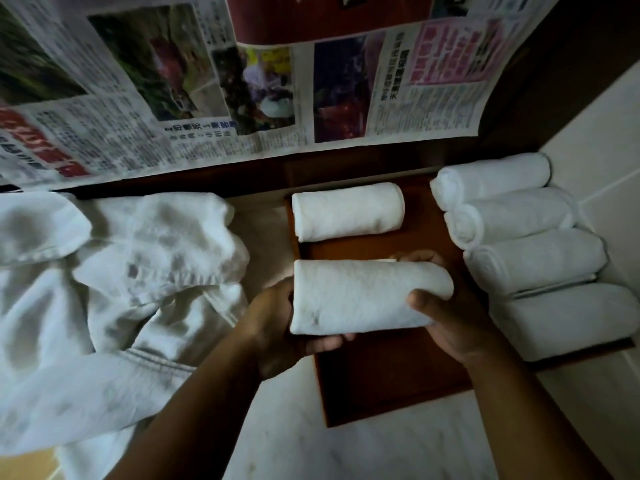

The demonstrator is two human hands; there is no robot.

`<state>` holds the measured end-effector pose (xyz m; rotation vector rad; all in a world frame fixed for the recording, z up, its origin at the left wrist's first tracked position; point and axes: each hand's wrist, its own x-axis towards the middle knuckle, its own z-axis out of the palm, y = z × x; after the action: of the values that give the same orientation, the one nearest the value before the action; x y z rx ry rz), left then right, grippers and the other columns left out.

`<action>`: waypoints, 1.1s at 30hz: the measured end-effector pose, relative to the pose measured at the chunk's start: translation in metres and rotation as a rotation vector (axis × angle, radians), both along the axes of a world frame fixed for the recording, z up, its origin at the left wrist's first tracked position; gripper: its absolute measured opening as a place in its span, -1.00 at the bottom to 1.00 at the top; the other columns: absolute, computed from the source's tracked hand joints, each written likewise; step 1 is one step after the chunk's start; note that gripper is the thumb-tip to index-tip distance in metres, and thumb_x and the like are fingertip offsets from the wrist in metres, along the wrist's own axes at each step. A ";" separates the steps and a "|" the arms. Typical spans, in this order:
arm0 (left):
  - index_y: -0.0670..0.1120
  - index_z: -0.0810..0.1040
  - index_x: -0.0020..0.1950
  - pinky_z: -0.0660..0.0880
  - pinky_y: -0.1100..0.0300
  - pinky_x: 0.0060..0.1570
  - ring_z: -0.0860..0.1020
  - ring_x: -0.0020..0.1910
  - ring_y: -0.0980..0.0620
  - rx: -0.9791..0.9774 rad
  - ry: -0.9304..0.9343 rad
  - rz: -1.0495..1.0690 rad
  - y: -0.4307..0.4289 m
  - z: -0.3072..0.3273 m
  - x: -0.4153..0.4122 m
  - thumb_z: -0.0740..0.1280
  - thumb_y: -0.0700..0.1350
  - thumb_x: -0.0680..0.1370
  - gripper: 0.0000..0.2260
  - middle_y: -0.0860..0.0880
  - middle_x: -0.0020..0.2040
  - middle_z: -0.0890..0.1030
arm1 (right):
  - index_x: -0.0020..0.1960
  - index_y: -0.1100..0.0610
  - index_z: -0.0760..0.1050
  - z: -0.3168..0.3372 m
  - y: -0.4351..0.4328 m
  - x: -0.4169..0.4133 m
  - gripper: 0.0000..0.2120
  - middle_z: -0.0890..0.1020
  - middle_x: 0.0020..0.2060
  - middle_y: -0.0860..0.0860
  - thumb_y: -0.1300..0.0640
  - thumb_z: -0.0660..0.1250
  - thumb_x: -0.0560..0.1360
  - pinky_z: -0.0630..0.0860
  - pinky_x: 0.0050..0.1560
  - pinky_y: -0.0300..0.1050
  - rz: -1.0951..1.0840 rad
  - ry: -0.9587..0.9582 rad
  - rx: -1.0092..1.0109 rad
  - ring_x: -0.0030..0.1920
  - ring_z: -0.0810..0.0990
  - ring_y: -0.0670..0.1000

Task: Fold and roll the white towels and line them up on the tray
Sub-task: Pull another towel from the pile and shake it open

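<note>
A rolled white towel (363, 297) hangs just above the brown wooden tray (388, 393), held at both ends. My left hand (277, 327) grips its left end with the fingers underneath. My right hand (446, 317) grips its right end, thumb on top and fingers behind. One rolled towel (348, 211) lies at the far left of the tray. A row of several rolled towels (526, 244) lies side by side along the tray's right side.
A heap of loose unfolded white towels (114, 292) covers the pale counter (381, 452) on the left. Newspaper sheets (242, 81) cover the wall behind. A white tiled wall (602, 133) stands close on the right.
</note>
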<state>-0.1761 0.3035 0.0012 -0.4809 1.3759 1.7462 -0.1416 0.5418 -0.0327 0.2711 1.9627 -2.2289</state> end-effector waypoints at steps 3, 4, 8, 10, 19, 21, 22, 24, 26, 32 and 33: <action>-0.19 0.52 0.30 0.62 0.11 -0.35 0.69 -0.23 -0.08 -0.041 -0.005 0.083 0.000 -0.008 0.004 0.18 -0.24 0.67 -0.76 -0.13 -0.19 0.69 | 0.01 -0.13 0.59 0.003 -0.001 -0.001 -0.47 0.60 0.22 0.02 -0.25 0.65 0.13 0.57 0.12 0.08 0.063 0.024 0.066 0.27 0.56 0.10; -0.18 0.50 0.32 0.62 0.09 -0.30 0.68 -0.15 -0.07 -0.041 0.012 0.168 0.003 -0.008 0.004 0.18 -0.09 0.69 -0.72 -0.10 -0.16 0.68 | 0.00 -0.14 0.58 0.005 -0.001 -0.001 -0.51 0.61 0.21 0.00 -0.21 0.64 0.15 0.57 0.11 0.06 0.060 0.039 0.094 0.26 0.57 0.08; 0.01 0.57 0.31 0.49 -0.02 0.25 0.60 0.22 0.02 -0.106 0.271 0.161 0.015 -0.001 -0.002 0.22 0.57 0.33 -0.20 -0.01 0.22 0.65 | -0.02 -0.16 0.58 0.006 0.006 -0.002 -0.50 0.65 0.12 -0.02 -0.29 0.62 0.13 0.59 0.12 0.10 -0.034 0.057 0.182 0.18 0.61 0.05; 0.11 0.51 0.37 0.46 0.15 0.29 0.52 0.26 0.23 -0.172 0.459 0.070 0.017 0.000 -0.003 0.30 0.54 0.31 -0.24 0.19 0.28 0.59 | 0.03 -0.18 0.58 0.009 0.011 -0.009 -0.50 0.66 0.12 -0.02 -0.28 0.61 0.16 0.60 0.10 0.07 -0.092 0.093 0.219 0.18 0.62 0.03; -0.06 0.25 0.55 0.36 0.15 0.26 0.36 0.42 -0.05 -0.922 0.912 -0.208 0.044 -0.047 -0.025 0.27 0.25 0.57 -0.35 -0.08 0.47 0.37 | 0.54 0.04 0.24 -0.028 -0.009 -0.049 -0.34 0.37 0.47 0.03 -0.16 0.37 0.55 0.28 0.27 -0.21 -0.392 -0.057 0.625 0.40 0.36 -0.05; -0.11 0.26 0.54 0.36 0.15 0.29 0.35 0.42 -0.06 -0.905 0.976 -0.107 0.044 -0.054 -0.015 0.31 0.16 0.59 -0.39 -0.11 0.46 0.34 | 0.59 0.05 0.15 -0.037 -0.011 -0.050 -0.23 0.30 0.53 0.05 -0.31 0.28 0.54 0.26 0.39 -0.11 -0.372 -0.079 0.656 0.49 0.30 0.04; -0.12 0.24 0.55 0.35 0.18 0.27 0.35 0.41 -0.07 -0.895 1.007 -0.069 0.041 -0.058 -0.007 0.33 0.08 0.60 -0.40 -0.12 0.46 0.33 | 0.59 0.04 0.13 -0.042 -0.012 -0.049 -0.15 0.29 0.53 0.06 -0.40 0.23 0.49 0.25 0.46 -0.01 -0.335 -0.079 0.676 0.51 0.28 0.07; -0.15 0.16 0.58 0.30 0.19 0.29 0.32 0.42 -0.10 -0.894 1.058 -0.022 0.033 -0.065 0.012 0.33 -0.03 0.61 -0.39 -0.18 0.48 0.29 | 0.60 0.04 0.10 -0.050 -0.016 -0.044 -0.02 0.29 0.53 0.05 -0.55 0.15 0.39 0.19 0.52 0.18 -0.237 -0.062 0.712 0.52 0.26 0.11; -0.17 0.09 0.60 0.21 0.14 0.38 0.21 0.51 -0.12 -0.887 1.033 -0.016 0.020 -0.074 0.038 0.29 -0.03 0.63 -0.37 -0.22 0.54 0.20 | 0.62 0.01 0.02 -0.058 -0.018 -0.038 0.04 0.25 0.55 0.04 -0.61 0.11 0.37 0.17 0.52 0.27 -0.185 -0.067 0.728 0.54 0.21 0.16; -0.15 0.28 0.55 0.13 0.13 0.49 0.29 0.50 -0.13 -0.915 1.245 -0.533 -0.062 -0.117 0.140 0.17 -0.13 0.56 -0.46 -0.06 0.55 0.22 | 0.64 0.06 -0.14 -0.051 -0.058 0.006 -0.06 0.09 0.59 0.19 -0.40 0.16 0.49 0.22 0.48 0.28 -0.319 -0.210 0.882 0.56 0.12 0.27; -0.16 0.34 0.52 0.11 0.14 0.50 0.31 0.48 -0.12 -0.931 1.262 -0.562 -0.074 -0.119 0.151 0.18 -0.14 0.55 -0.49 -0.05 0.53 0.27 | 0.64 0.08 -0.08 -0.050 -0.073 0.020 -0.07 0.12 0.57 0.22 -0.37 0.21 0.50 0.24 0.46 0.28 -0.310 -0.188 0.939 0.53 0.16 0.29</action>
<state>-0.0254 0.2296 -0.1176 0.6761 2.8312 0.7348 -0.1218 0.4690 -0.0823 0.8911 2.8350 -1.1513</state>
